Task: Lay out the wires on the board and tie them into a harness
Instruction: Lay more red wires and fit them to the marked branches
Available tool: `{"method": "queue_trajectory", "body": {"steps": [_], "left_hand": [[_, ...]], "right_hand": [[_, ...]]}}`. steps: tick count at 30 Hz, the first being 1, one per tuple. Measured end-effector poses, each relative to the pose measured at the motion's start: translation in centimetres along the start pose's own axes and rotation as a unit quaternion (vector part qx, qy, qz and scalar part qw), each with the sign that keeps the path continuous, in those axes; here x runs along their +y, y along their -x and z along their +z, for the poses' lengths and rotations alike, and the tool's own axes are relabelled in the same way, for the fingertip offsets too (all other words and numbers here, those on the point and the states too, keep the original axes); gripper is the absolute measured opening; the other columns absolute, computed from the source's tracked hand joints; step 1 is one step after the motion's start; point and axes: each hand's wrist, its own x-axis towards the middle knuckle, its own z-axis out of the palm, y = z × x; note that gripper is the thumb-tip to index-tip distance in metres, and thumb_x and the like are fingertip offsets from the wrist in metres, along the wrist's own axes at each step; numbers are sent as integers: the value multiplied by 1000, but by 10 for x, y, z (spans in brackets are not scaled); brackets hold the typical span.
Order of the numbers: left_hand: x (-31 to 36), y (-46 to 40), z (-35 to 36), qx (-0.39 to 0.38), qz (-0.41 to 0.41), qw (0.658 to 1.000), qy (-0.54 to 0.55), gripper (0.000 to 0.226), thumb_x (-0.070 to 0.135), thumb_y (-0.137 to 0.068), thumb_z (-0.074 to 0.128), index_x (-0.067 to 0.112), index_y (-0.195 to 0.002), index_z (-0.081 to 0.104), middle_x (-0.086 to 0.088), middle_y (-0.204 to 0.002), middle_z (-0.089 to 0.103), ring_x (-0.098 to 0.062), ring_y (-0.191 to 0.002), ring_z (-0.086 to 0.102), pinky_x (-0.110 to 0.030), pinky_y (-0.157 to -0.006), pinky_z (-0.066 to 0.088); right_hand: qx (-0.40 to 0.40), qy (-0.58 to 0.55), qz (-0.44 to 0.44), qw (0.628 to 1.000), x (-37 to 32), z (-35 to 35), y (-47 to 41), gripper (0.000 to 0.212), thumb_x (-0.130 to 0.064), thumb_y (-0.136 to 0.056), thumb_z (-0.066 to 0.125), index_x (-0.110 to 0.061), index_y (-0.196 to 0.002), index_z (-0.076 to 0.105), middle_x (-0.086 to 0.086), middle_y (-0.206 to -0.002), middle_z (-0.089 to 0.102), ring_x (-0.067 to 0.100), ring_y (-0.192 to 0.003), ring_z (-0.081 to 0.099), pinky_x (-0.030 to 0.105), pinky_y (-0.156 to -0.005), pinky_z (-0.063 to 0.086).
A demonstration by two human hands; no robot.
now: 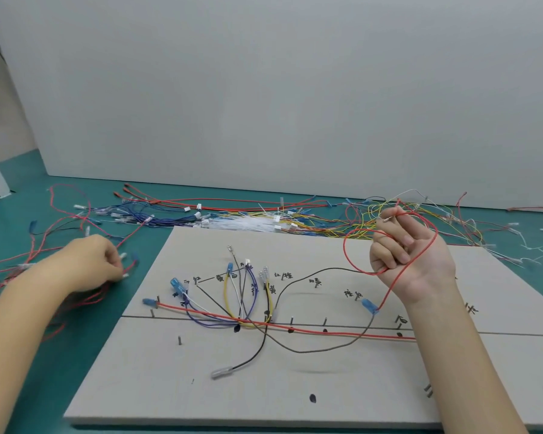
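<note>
Red wire (348,245) looped in rt hand (411,261) — grey flat board (342,386).

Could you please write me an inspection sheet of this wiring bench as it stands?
Surface: green table with a grey board lying flat on it.
Job's things: red wire, brown wire, yellow wire and purple wire laid among the board's pegs; none tied yet.
Clutter: loose wire pile behind the board, more wires at the left.
Grippers: left hand pinches a wire end off the board; right hand holds a looped red wire.
Cables: nothing seen besides the wires.
Surroundings: plain grey wall.
</note>
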Motion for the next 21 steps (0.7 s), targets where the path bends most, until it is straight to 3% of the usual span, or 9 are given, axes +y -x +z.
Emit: {"method": "queue_trajectory", "body": {"steps": [3,8,11,14,18,21], "left_hand": [[-29,-13,-5,24,-67,997,36,15,16,-74,81,14,-62,71,-11,-67,68,-28,-68,61,-30,-64,47],[-35,-19,-4,104,-104,989,9,19,13,-74,80,16,-63,65,-18,-91,69,-36,-91,60,-40,-81,49],[-9,-9,-1,170,-21,985,-28,15,20,-78,75,22,-73,61,-15,-95,64,-36,-96,57,-43,-85,48],[37,13,-1,218,113,967,71,12,21,-83,72,24,-76,62,0,-83,56,-21,-81,55,-35,-75,41],[105,54,1,114,217,938,244,8,20,-87,70,21,-79,68,6,-77,68,-2,-74,61,-13,-66,43],[139,80,4,24,266,915,304,10,26,-87,69,20,-79,71,10,-74,70,5,-65,57,-5,-60,40]], "right_hand": [[1,12,-2,1000,1,1,0,23,-23,-95,39,-18,-77,53,-8,-50,32,8,-38,10,19,-35,14],[-10,78,0,997,7,10,1,20,-24,-91,44,-17,-76,55,-8,-52,37,7,-35,13,19,-37,11],[0,110,-12,994,11,15,2,13,-19,-87,47,-16,-78,55,-7,-56,39,5,-31,24,18,-34,15],[-13,127,-7,992,15,20,4,9,-16,-86,46,-15,-82,54,-5,-58,42,5,-32,29,17,-35,17],[-41,122,9,992,18,23,7,10,-11,-82,45,-14,-85,54,-4,-59,40,7,-39,32,18,-40,19],[-52,124,-7,991,20,25,9,11,-7,-80,53,-12,-88,58,-1,-63,44,9,-44,35,18,-41,23]]}}
